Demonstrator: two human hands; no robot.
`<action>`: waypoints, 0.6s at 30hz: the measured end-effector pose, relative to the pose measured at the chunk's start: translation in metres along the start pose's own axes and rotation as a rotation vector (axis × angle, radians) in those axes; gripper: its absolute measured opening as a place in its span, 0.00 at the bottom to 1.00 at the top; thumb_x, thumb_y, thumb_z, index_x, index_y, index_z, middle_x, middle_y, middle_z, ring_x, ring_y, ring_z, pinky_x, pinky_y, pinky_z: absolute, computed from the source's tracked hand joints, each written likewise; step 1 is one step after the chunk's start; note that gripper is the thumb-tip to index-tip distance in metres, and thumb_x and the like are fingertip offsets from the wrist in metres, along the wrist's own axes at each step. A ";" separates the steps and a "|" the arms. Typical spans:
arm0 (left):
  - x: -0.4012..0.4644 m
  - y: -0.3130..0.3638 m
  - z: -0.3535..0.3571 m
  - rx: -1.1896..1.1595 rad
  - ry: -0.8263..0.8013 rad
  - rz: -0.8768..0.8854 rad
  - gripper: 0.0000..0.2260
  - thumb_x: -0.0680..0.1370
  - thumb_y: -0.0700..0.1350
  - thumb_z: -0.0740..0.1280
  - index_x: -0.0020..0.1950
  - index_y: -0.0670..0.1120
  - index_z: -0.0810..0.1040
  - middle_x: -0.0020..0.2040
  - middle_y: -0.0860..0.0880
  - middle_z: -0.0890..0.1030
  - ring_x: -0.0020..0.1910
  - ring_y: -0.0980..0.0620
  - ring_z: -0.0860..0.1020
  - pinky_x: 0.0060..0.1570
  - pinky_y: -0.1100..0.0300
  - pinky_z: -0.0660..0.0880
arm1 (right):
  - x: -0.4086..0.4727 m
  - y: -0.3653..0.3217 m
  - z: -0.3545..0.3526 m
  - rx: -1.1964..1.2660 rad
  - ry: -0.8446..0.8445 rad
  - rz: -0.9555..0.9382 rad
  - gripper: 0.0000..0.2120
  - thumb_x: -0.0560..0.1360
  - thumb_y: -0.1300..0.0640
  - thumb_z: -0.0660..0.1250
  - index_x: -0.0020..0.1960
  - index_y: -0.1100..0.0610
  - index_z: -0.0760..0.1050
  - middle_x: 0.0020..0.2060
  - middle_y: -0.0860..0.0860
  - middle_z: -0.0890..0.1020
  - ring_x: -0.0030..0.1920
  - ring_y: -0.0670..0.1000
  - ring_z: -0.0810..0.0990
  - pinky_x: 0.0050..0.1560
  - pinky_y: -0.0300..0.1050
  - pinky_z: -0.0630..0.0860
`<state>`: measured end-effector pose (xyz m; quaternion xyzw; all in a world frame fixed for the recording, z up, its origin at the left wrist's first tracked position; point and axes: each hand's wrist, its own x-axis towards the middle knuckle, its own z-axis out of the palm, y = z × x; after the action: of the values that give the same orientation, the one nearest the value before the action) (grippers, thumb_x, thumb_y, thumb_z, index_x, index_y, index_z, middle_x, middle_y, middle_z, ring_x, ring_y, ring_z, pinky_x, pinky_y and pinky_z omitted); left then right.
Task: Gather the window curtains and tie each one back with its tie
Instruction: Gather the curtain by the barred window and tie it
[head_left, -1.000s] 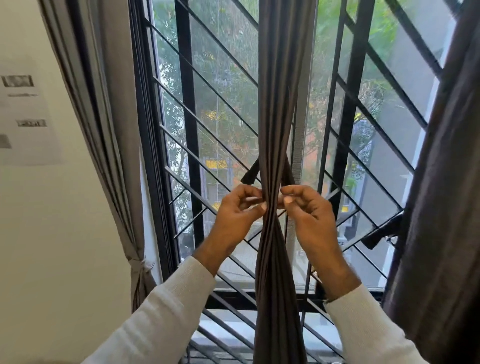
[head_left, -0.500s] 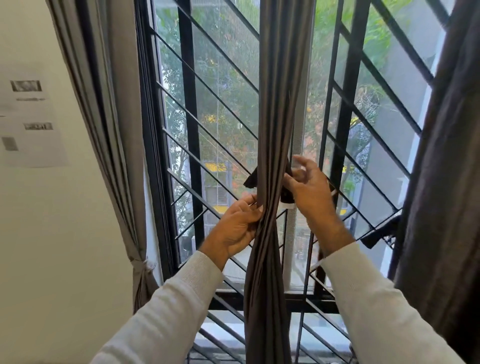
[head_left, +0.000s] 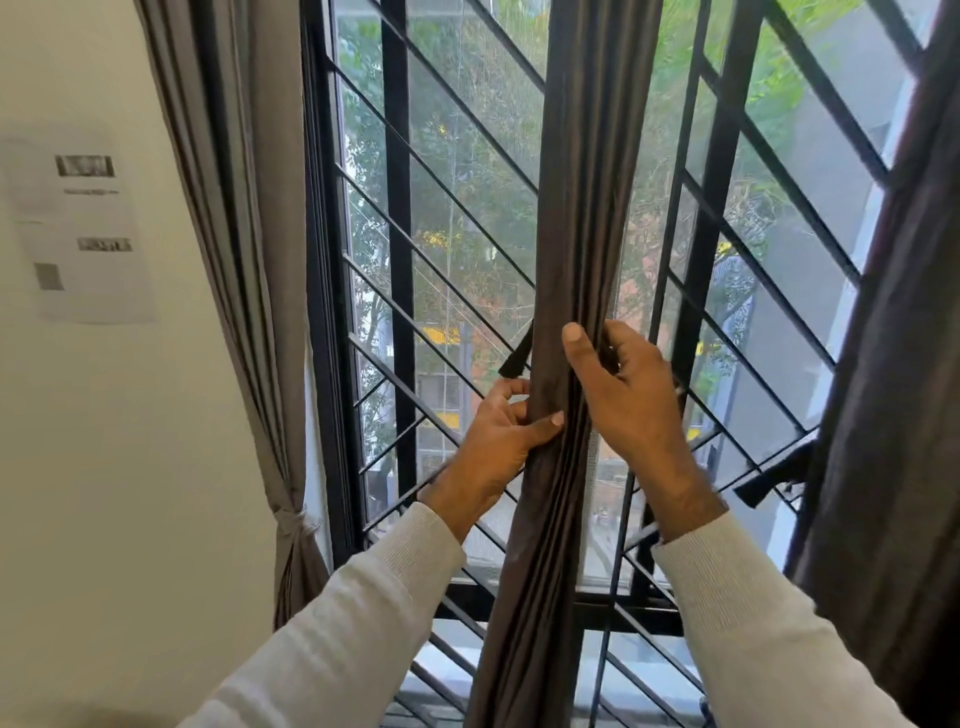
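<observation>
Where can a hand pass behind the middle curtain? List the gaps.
Open gaps flank the middle curtain: one toward the left curtain, one toward the right curtain, both backed by the window grille. Crowded where the left hand and right hand grip it.

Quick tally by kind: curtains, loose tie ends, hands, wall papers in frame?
Curtains: 3: left curtain, middle curtain, right curtain
Loose tie ends: 2
Hands: 2: left hand, right hand
Wall papers: 1
Total: 8
</observation>
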<state>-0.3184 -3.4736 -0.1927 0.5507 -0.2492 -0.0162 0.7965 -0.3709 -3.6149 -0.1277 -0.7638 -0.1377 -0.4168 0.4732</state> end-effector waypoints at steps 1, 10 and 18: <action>0.000 -0.001 0.001 -0.006 0.001 -0.004 0.23 0.80 0.31 0.72 0.73 0.34 0.68 0.54 0.37 0.88 0.49 0.45 0.88 0.48 0.54 0.85 | 0.003 0.002 0.000 -0.011 -0.011 0.019 0.18 0.80 0.37 0.70 0.52 0.53 0.81 0.40 0.45 0.84 0.40 0.43 0.84 0.39 0.45 0.81; 0.001 0.011 -0.010 0.184 0.157 0.225 0.23 0.77 0.42 0.79 0.70 0.49 0.78 0.61 0.40 0.85 0.58 0.41 0.86 0.56 0.48 0.85 | 0.008 0.004 -0.005 -0.102 0.035 -0.020 0.12 0.78 0.51 0.77 0.58 0.56 0.86 0.45 0.45 0.87 0.45 0.44 0.87 0.49 0.48 0.86; 0.006 0.048 -0.006 0.461 0.254 0.538 0.04 0.81 0.39 0.75 0.50 0.48 0.85 0.42 0.51 0.85 0.43 0.52 0.84 0.44 0.56 0.81 | -0.001 0.004 -0.012 -0.114 0.051 -0.089 0.11 0.78 0.49 0.77 0.55 0.56 0.86 0.44 0.48 0.88 0.44 0.47 0.86 0.46 0.49 0.85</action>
<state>-0.3227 -3.4513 -0.1496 0.6281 -0.2814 0.3184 0.6519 -0.3749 -3.6272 -0.1286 -0.7718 -0.1354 -0.4638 0.4133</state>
